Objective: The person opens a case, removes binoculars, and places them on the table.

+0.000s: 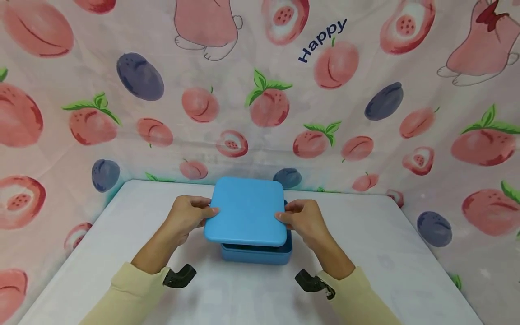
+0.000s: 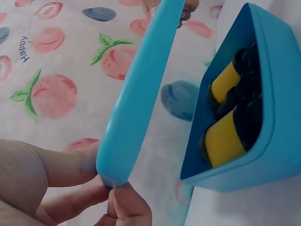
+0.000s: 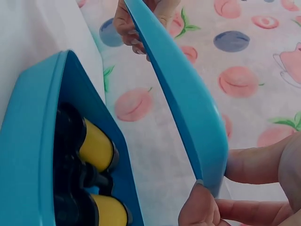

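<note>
Both hands hold a flat blue lid point(image 1: 245, 211) by its opposite sides, raised above a blue box point(image 1: 257, 256). My left hand point(image 1: 188, 215) pinches the lid's left edge, thumb on top and fingers beneath. On the right edge, my right hand point(image 1: 304, 221) pinches in the same way. Inside the open box, black-and-yellow binoculars point(image 2: 226, 136) show in the left wrist view; the same binoculars point(image 3: 96, 150) appear in the right wrist view. From the head view the lid hides the box's contents. A gap separates lid and box in both wrist views.
The box stands on a white table point(image 1: 357, 253) toward its back edge. Behind it hangs a pink cloth point(image 1: 227, 99) printed with peaches, plums and rabbits. Black wrist mounts point(image 1: 179, 276) stick out from the cream sleeves point(image 1: 132, 291).
</note>
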Demonstrator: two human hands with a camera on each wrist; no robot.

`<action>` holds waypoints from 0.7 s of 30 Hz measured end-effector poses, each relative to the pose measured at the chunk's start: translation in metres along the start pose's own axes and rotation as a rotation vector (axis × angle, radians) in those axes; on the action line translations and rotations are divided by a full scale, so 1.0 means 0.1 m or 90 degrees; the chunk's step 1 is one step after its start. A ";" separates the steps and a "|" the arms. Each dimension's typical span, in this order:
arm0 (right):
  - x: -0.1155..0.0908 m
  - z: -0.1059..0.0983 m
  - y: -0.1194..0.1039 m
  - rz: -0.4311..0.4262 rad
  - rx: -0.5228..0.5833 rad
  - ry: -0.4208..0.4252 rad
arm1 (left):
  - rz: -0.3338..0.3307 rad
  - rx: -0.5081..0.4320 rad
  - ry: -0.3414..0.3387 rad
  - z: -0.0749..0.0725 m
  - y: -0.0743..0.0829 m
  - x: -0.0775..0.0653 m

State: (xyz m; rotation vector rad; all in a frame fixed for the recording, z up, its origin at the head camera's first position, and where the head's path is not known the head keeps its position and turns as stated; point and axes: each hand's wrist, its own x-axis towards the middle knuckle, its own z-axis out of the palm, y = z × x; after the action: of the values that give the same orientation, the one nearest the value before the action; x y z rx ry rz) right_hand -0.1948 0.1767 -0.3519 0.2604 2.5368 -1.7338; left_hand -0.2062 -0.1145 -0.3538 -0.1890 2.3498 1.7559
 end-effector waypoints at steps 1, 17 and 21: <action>0.00 0.01 0.00 -0.003 0.006 -0.004 | 0.002 -0.004 -0.003 -0.03 0.00 -0.01; -0.03 0.24 -0.10 -0.023 0.109 -0.043 | 0.004 -0.014 -0.002 -0.38 -0.04 -0.08; -0.06 0.30 -0.14 -0.033 0.105 -0.050 | 0.004 -0.004 0.002 -0.46 -0.05 -0.10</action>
State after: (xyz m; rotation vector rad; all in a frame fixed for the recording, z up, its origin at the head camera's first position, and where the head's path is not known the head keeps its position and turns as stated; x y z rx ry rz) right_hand -0.1929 0.1431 -0.3495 0.1326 2.3707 -1.9340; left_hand -0.1990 -0.1601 -0.3434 -0.1863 2.3498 1.7673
